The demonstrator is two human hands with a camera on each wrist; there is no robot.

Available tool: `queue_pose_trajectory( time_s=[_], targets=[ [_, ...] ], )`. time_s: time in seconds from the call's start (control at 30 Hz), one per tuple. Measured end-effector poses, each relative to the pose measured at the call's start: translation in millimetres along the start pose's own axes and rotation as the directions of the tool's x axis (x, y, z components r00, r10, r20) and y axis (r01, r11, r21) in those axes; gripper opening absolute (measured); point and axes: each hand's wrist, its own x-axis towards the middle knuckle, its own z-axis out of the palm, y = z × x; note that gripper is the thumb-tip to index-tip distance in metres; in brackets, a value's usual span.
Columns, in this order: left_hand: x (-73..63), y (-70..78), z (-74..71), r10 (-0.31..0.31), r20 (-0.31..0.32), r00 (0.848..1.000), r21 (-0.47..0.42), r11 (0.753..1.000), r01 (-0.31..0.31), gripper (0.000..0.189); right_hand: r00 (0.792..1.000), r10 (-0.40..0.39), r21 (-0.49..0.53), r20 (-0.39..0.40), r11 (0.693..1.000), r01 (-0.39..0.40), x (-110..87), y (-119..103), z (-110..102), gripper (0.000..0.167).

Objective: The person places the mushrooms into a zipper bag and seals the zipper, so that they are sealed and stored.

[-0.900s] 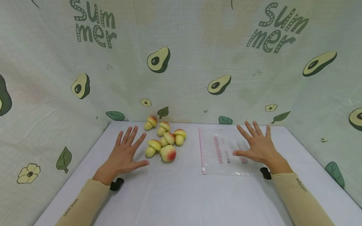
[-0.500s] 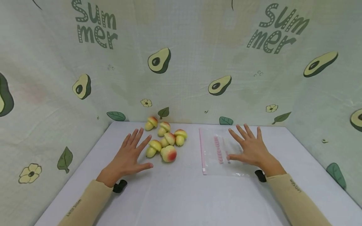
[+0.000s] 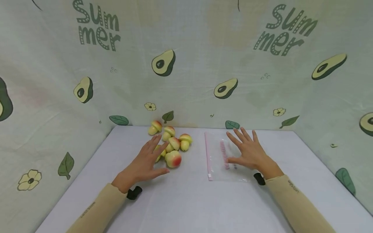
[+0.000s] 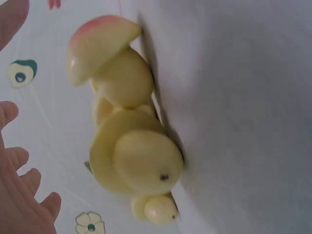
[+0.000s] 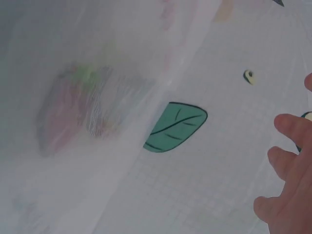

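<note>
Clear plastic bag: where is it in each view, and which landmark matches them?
Head: the clear plastic bag is right of centre on the table, partly hidden by the right hand.
Left wrist: not in it.
Right wrist: left side, blurred, with its pink-and-green print.
Shared landmark: the patterned cloth, in all three; head and right wrist share its cut-off green leaf.

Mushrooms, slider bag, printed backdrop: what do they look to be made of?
Mushrooms: probably molded plastic or foam, satin finish; smooth skin with soft highlights, though looks can't settle which.

Slider bag: thin clear plastic film, glossy; the white tabletop shows through and the near edge glints.

Printed backdrop: likely woven fabric, matte; fine grid texture and faint creases.
</note>
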Motion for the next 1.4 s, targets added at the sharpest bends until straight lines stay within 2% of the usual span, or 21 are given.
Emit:
queue_pose_trajectory(
  time_s=[0.3, 0.47, 0.63, 0.73, 1.07, 1.2, 1.4],
  targets=[
    [27.3, 23.9, 13.7, 0.065, 0.014, 0.998, -0.076, 0.995, -0.064, 0.092, 0.999, 0.031, 0.086, 0.023, 0.996, -0.033, 7.0, -8, 3, 0.104],
    [43.8, 37.6, 27.5, 0.129, 0.002, 0.992, -0.058, 0.99, -0.129, 0.09, 0.999, 0.024, 0.11, 0.035, 0.994, -0.028, 9.2, -12, 5, 0.104],
    [58.0, 50.9, 34.9, 0.162, 0.003, 0.987, -0.016, 0.987, -0.161, 0.09, 0.999, 0.019, 0.121, 0.045, 0.992, -0.024, 12.6, -14, 5, 0.104],
    [64.3, 57.7, 36.4, 0.157, 0.016, 0.988, 0.005, 0.988, -0.157, 0.09, 0.999, 0.02, 0.126, 0.051, 0.992, -0.026, 16.0, -15, 5, 0.104],
    [80.4, 73.0, 49.1, 0.138, 0.043, 0.989, -0.061, 0.989, -0.136, 0.089, 0.993, 0.049, 0.151, 0.105, 0.986, -0.065, 20.2, -19, 9, 0.104],
    [82.6, 77.2, 53.4, 0.113, 0.085, 0.99, -0.118, 0.988, -0.103, 0.09, 0.993, 0.044, 0.159, 0.11, 0.985, -0.061, 22.6, -22, 10, 0.102],
    [86.2, 83.6, 58.6, 0.047, 0.158, 0.986, -0.172, 0.985, -0.019, 0.09, 0.993, 0.031, 0.165, 0.113, 0.985, -0.05, 24.7, -23, 13, 0.102]
  ],
)
